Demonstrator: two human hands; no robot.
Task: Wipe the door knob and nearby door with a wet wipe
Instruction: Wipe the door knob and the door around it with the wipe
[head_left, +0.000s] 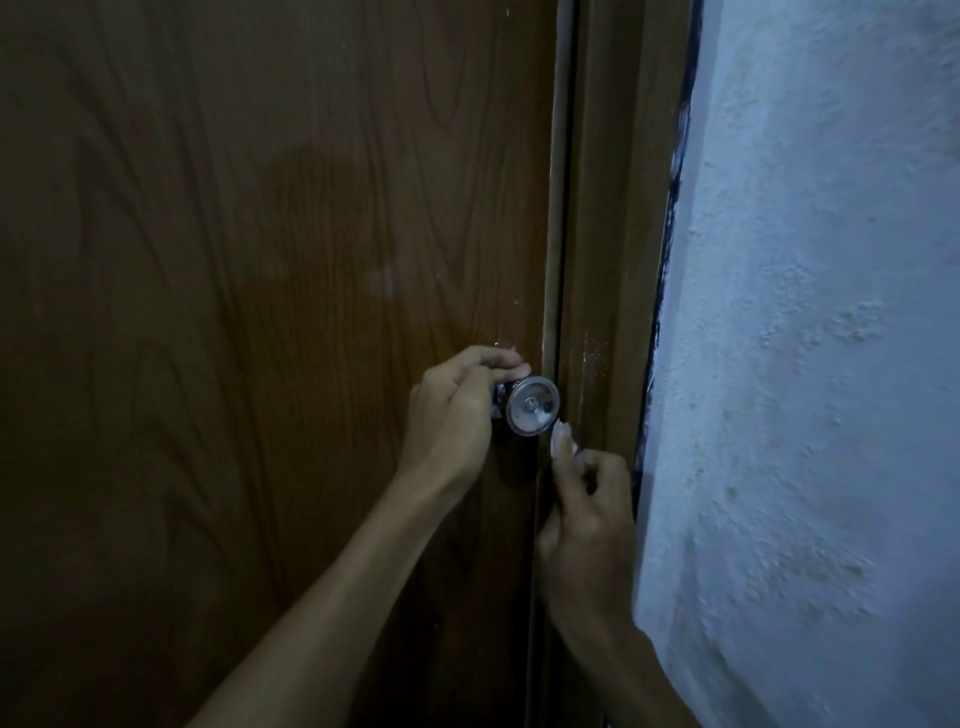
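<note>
On wood-grain door (260, 260): left hand (452, 415) grips round metal knob (532, 405); right hand (587, 519) pinches wipe (575, 451).

Dim light; rough pale blue wall (810, 364) beside brown door frame (613, 208).

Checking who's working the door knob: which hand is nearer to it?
Left. The left hand is wrapped around the neck of the door knob, touching it; the right hand sits just below and right of it, apart.
</note>
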